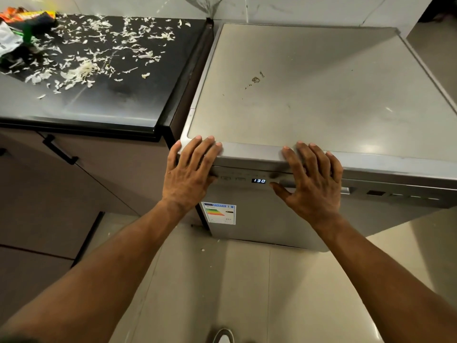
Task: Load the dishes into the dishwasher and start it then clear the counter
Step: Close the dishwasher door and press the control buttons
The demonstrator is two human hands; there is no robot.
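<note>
A person's left hand (190, 169) lies flat with fingers straight over the front left corner of a dishwasher (309, 95), fingertips on its top edge and palm against the upper front, holding nothing. The right hand (311, 179) presses the same front edge further along, fingers spread and straight, thumb stretched toward the control strip, also holding nothing. Between the two hands a small display (258, 180) glows with the digits 130, and the dishwasher door is closed. An energy label (219, 213) is stuck low on the door below the left hand. The dishwasher top carries a small brown stain (256, 79). Just beside the machine, to its left, a dark counter (111, 105) is littered with pale vegetable scraps (81, 71), with crumpled wrappers (22, 28) at its far corner. A cupboard handle (59, 149) shows beneath the counter, and pale tiles cover the floor (247, 293).
</note>
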